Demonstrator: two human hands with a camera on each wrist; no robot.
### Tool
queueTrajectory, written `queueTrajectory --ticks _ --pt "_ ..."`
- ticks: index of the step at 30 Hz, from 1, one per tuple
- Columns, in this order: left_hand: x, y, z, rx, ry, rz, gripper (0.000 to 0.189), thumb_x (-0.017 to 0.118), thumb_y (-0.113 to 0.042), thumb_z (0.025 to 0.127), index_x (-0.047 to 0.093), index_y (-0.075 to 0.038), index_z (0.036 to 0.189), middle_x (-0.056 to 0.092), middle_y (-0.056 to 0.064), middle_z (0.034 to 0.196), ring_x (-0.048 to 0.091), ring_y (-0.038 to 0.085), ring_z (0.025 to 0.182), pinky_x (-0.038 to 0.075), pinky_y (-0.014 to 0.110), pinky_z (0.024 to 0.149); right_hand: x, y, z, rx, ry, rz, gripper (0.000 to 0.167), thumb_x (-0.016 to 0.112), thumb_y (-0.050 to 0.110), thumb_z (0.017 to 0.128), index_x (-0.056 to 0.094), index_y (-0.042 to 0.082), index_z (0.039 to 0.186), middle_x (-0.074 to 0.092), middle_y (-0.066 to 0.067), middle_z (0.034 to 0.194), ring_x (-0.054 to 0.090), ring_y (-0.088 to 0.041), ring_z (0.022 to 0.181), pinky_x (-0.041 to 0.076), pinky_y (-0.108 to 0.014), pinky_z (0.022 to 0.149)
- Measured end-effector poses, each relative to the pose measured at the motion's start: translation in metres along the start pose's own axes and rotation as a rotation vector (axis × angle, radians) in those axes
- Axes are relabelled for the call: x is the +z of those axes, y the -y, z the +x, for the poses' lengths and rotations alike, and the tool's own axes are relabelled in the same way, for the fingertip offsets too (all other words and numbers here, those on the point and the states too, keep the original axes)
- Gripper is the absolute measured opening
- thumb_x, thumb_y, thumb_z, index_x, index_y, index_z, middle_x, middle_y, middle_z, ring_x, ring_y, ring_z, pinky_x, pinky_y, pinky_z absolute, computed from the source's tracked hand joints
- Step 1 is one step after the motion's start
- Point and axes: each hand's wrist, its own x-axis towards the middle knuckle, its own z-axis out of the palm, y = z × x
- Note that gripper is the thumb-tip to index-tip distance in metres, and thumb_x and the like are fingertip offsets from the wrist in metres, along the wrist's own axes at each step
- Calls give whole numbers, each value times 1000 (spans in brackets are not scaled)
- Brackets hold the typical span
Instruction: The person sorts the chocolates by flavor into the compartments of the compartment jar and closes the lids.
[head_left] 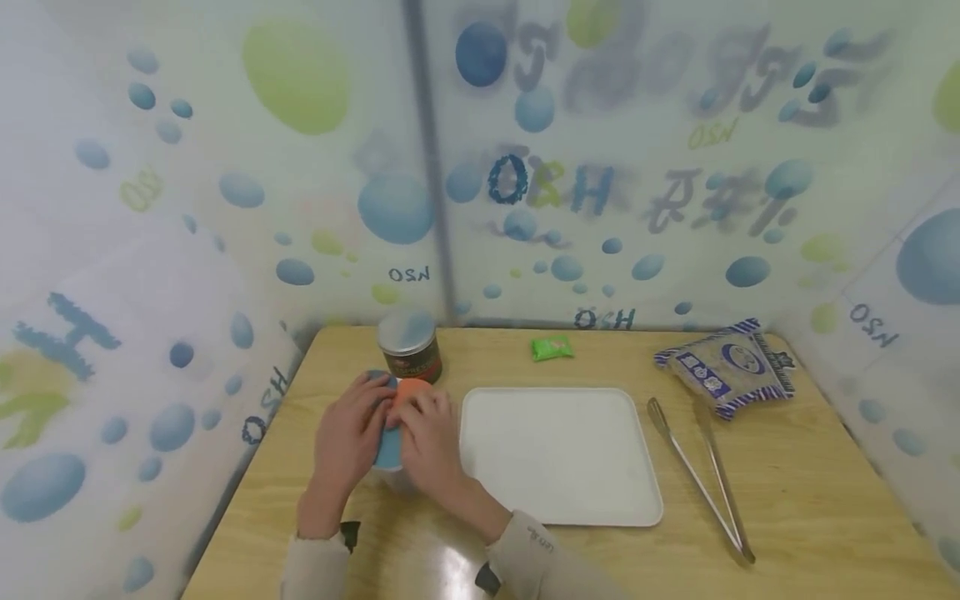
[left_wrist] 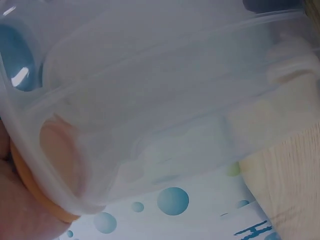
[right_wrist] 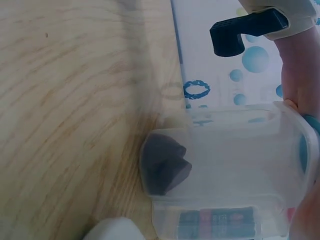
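A: What are the fingers doing?

B: Both hands are sitting on top of a clear plastic container [head_left: 390, 454] w/ a blue lid [head_left: 389, 447] and an orange cap [head_left: 411, 390]. Left hand [head_left: 352, 433] is curling over the lid's left side, fingers wrapping the rim. Right hand [head_left: 431, 442] is lying over the lid's right side, fingertips reaching the orange cap at the far end. So the container is lying under and between the fingers, mostly covered in the head view.

A: Wrist views adding anything?

B: Left wrist view is pressing up against the see-through wall [left_wrist: 165, 100]; a fingertip [left_wrist: 60, 155] is showing through the plastic, and an orange edge [left_wrist: 37, 192] is peeking out beside it. Right wrist view is looking at the container [right_wrist: 230, 170] from the side, standing on the wooden table [right_wrist: 75, 100], something dark [right_wrist: 162, 162] lying inside at the bottom. Can't tell what it is.

A: Where's it sitting on the table?

B: Near-left part of the table [head_left: 825, 500], just left of the white tray [head_left: 558, 454]. A tin w/ a silvery lid [head_left: 408, 343] is standing just behind the hands.

A: And further out?

B: Metal tongs [head_left: 701, 475] are lying right of the tray, a blue-and-white packet [head_left: 723, 367] beyond them at the far right, a small green packet [head_left: 552, 347] near the back edge
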Motion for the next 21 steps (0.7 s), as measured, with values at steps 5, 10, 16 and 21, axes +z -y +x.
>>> queueTrajectory --ticks 5,10,16,21 --pt "-1 -2 5 9 -4 -35 12 68 -7 93 75 -6 103 72 14 121 58 43 126 49 58 101 4 0 1 65 -19 35 27 50 0 91 61 18 75 60 3 97 46 -18 88 37 -32 80" --pt "-2 -2 2 -50 6 -24 12 68 -9 93 75 -8 103 72 11 123 58 40 128 48 59 101 2 2 -1 106 27 75 27 50 1 92 61 19 75 61 2 98 45 -19 91 37 -34 83" --pt "-2 -1 -4 -76 0 -21 14 69 -17 94 76 -10 104 72 8 124 58 36 128 49 58 100 -2 6 -7 115 47 74 25 50 0 92 61 18 78 62 0 100 45 -19 93 37 -33 82" --pt "-3 -1 -3 -69 -30 -20 16 67 -20 96 77 -10 103 73 8 122 60 36 126 50 57 98 -3 1 -11 13 59 6 22 50 3 92 63 18 84 64 2 105 50 -18 97 40 -33 85"
